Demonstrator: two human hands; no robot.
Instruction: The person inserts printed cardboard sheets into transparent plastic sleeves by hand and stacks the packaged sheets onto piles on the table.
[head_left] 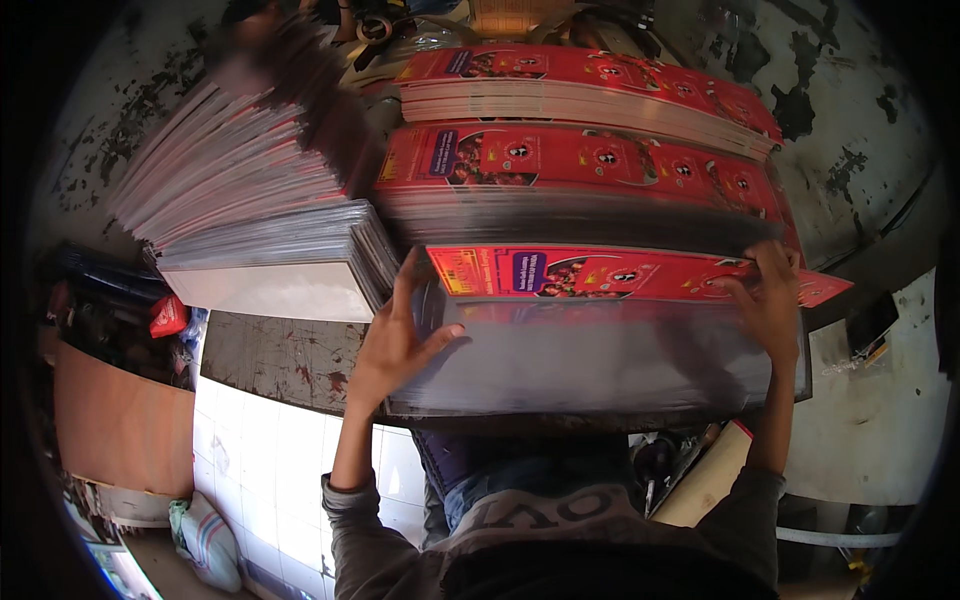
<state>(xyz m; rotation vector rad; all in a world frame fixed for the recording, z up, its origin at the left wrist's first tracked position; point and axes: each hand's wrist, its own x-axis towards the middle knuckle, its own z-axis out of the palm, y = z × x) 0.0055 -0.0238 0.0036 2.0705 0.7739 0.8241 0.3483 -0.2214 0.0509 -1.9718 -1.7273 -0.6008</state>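
Note:
A long red printed sheet (585, 272) lies across the front of the table, over a stack of glossy grey plastic sheets (580, 360). Beside the red sheet's left end is my left hand (390, 345), fingers stretched and thumb apart, its fingertips at the sheet's corner. My right hand (770, 295) is closed over the sheet's right part, thumb on the near side and fingers bent at its far edge. Just behind, a thick stack of the same red sheets (600, 155) shows a blurred grey front side.
Another red stack (590, 70) stands farther back. At left, a large fanned pile of sheets (240, 165) adjoins a pale-faced block of sheets (270, 285). A blurred person (245, 60) is behind that pile. Below left are a brown curved panel (125, 415) and a striped sack (210, 540).

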